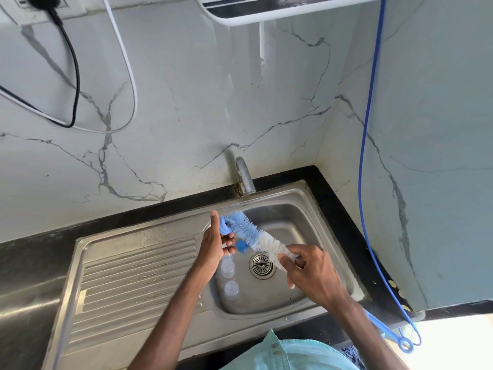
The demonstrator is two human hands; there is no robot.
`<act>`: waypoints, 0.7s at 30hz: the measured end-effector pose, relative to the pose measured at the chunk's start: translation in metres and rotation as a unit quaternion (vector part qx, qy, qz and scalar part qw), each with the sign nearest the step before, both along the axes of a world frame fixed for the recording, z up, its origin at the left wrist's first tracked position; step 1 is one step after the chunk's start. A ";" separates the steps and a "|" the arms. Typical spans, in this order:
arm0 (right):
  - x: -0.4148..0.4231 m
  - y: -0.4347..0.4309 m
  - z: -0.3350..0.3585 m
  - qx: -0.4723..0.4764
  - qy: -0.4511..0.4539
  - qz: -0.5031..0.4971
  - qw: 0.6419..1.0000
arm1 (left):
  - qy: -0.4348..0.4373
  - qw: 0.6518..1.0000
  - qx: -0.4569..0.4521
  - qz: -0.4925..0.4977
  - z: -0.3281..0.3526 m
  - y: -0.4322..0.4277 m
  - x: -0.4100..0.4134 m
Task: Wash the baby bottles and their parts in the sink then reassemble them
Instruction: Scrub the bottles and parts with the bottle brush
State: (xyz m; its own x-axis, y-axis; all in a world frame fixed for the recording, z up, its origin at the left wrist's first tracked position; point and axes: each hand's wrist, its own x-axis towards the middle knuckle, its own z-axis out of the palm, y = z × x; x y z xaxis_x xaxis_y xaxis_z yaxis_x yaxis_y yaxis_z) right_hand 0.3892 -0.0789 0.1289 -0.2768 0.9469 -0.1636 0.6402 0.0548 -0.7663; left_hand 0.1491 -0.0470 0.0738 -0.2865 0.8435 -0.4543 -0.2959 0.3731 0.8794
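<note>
My left hand (213,245) holds a blue bottle ring (225,227) above the sink basin (290,217), thumb pointing up. The tip of a blue and white bottle brush (260,237) pokes into the ring. My right hand (306,271) grips the brush near the base of its bristles; the blue handle runs out behind my right forearm. Two clear bottle caps (227,267) (231,289) lie in the basin's left side. A small blue part (242,246) shows just below the brush.
The drain strainer (262,265) sits in the basin's middle, the tap (244,174) at its back edge. A ribbed steel drainboard (133,276) lies to the left, a black counter (344,222) around. A blue hose (366,156) hangs along the right wall.
</note>
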 end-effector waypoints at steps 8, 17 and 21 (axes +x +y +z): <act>0.008 0.001 0.002 0.119 -0.143 0.063 0.980 | 0.271 0.959 0.022 -0.077 0.000 -0.006 0.000; 0.017 0.028 0.023 0.070 -0.141 0.090 0.983 | 0.180 0.976 0.064 -0.104 0.003 -0.017 0.009; 0.018 0.032 0.015 -0.036 -0.055 0.076 0.995 | 0.149 0.971 0.120 -0.146 0.005 -0.020 0.002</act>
State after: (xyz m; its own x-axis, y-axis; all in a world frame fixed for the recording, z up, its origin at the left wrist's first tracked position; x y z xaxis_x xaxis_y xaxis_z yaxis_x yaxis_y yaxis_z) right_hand 0.4070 -0.0470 0.1436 -0.3923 0.8802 -0.2670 0.7086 0.1041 -0.6979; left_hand 0.1507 -0.0674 0.0791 -0.1084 0.9797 -0.1685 0.0717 0.1767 0.9816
